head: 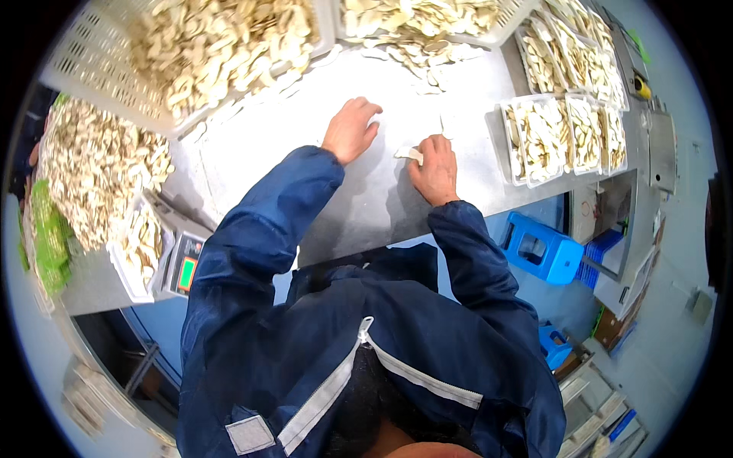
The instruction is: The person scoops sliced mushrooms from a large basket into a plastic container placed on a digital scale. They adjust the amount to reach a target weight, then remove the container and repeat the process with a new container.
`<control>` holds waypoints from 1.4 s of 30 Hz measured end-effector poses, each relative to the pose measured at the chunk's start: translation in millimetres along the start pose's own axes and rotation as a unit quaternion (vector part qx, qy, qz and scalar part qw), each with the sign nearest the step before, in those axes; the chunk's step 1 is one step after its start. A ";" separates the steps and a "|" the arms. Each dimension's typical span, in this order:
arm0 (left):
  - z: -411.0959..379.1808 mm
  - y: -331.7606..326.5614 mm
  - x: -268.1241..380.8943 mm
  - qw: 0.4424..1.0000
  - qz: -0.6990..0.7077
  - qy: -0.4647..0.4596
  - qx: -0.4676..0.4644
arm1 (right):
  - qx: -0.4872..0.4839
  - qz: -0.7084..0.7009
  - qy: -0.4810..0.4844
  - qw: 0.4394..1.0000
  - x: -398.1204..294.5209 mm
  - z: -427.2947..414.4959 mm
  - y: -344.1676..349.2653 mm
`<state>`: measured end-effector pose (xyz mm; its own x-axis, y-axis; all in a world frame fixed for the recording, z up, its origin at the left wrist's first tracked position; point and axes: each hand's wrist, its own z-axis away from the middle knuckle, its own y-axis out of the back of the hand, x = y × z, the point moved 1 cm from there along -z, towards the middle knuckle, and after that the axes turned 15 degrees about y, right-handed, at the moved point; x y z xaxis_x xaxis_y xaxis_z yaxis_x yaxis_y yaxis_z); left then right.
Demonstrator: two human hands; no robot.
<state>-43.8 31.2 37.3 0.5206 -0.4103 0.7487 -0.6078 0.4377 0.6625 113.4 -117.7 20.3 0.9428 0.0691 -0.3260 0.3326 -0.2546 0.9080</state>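
My left hand [351,130] is over the bright metal table [355,223], fingers slightly curled and apart, with nothing seen in it. To its right, my right hand [435,170] has its thumb and fingers on a pale dried slice [409,153], perhaps mushroom, low at the tabletop. Another thin slice [446,126] lies just beyond its fingertips. Farther ahead, a loose pile of slices [429,60] spills in front of a white plastic crate [504,26]. A larger perforated crate [103,68] full of such slices stands ahead on the left.
Clear plastic trays of slices [541,140] stand at the right, with more behind. At the left are a big heap of slices [91,166], a digital scale [186,266] beside a filled tray [143,246], and green mesh [48,235]. A blue plastic stool [541,249] stands below the right edge.
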 end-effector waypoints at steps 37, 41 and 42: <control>-171.5 -104.5 72.2 0.927 -0.334 -0.057 -0.159 | -0.006 -0.213 -0.013 0.977 30.7 -5.3 11.4; -176.7 -89.4 65.8 0.923 -0.303 -0.041 -0.232 | 0.096 -0.548 -0.265 0.788 67.2 7.1 15.3; -176.9 -77.9 60.0 0.931 -0.263 -0.039 -0.251 | 0.124 -0.596 -0.274 0.744 79.7 6.2 26.5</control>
<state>140.8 114.0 34.5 0.6098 -0.7215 0.3279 0.0856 0.4713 0.8778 197.2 -125.0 16.8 -0.1921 0.0015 -0.9814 0.8484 -0.5024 -0.1669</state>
